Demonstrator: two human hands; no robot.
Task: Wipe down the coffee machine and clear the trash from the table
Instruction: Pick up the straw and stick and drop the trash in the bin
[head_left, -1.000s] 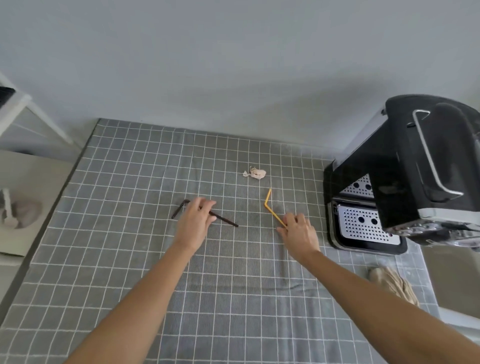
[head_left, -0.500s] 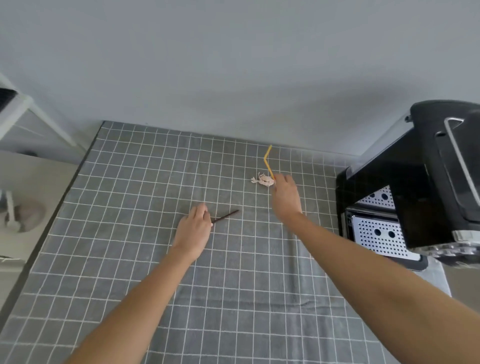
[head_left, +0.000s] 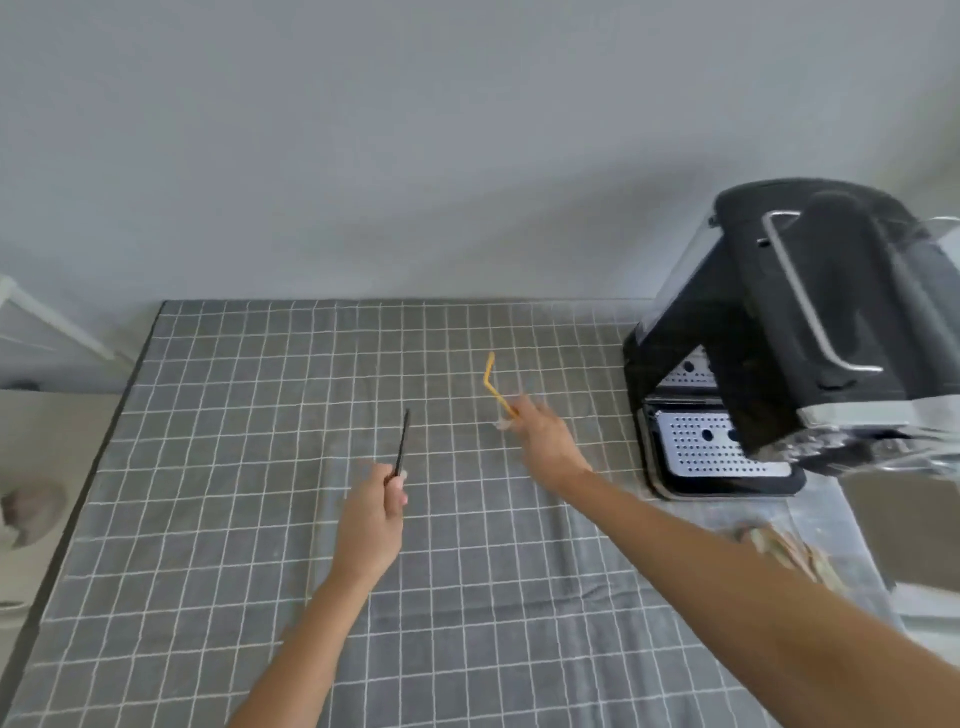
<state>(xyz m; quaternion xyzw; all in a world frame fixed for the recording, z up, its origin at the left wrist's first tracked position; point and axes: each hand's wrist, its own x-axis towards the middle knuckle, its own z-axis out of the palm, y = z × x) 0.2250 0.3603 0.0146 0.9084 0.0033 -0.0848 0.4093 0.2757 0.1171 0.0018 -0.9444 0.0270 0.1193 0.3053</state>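
Observation:
My left hand (head_left: 375, 514) is lifted above the grey checked tablecloth (head_left: 218, 467) and grips a dark brown straw (head_left: 402, 441) that points up and away. Further right, my right hand (head_left: 543, 441) holds a bent yellow straw (head_left: 492, 382) upright, and a blurred pale scrap of crumpled paper (head_left: 503, 425) shows at its fingertips. The black coffee machine (head_left: 810, 312) stands at the right with its perforated metal drip tray (head_left: 711, 452) facing me, about a hand's width right of my right hand.
A beige cloth (head_left: 784, 551) lies on the table in front of the machine, partly behind my right forearm. The grey wall runs along the far table edge. A white rack leg (head_left: 47, 317) and a low surface stand beyond the table's left edge.
Both hands lifted off the table with their straws. The brown straw swung to point upward. The right hand closed over the crumpled paper by the yellow straw and drew back slightly.

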